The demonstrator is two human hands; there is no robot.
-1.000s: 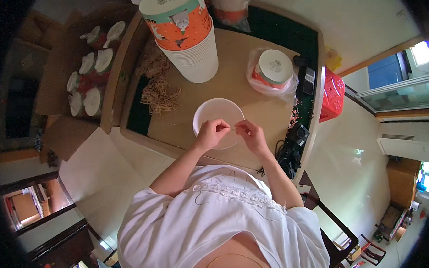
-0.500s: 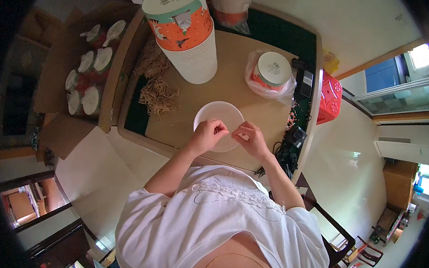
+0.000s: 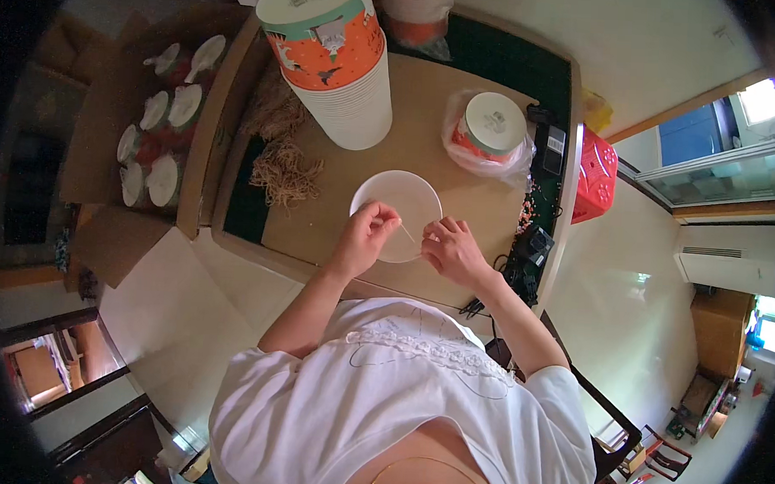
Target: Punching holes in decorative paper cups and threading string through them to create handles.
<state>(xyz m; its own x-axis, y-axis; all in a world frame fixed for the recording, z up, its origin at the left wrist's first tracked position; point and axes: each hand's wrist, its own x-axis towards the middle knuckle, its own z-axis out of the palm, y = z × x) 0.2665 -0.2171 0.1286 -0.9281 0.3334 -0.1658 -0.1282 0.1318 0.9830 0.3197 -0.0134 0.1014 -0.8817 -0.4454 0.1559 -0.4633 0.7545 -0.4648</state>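
Observation:
A white paper bucket [image 3: 398, 187] stands near the table's front edge, its round mouth facing up. Over its left side, my left hand [image 3: 366, 237] pinches a thin pale string [image 3: 408, 232] between thumb and forefinger. The string slants down toward my right hand [image 3: 456, 252], whose curled fingers are closed on it at the bucket's right rim. How the string sits in the right fingers is partly hidden. A tangled heap of tan twine [image 3: 285, 173] lies to the left of the bucket.
Behind the twine rises a tall stack of paper buckets [image 3: 346, 102], the top one orange and green. A plastic-wrapped bucket [image 3: 495, 124] sits at right, near black devices and cables [image 3: 534, 246]. An open carton [image 3: 209, 139] of similar containers flanks the table; a red stool [image 3: 595, 177] stands right.
My hands have drawn slightly apart, and the string now shows between them. My right hand has turned and moved a little right and nearer. The bucket has shifted slightly away from me.

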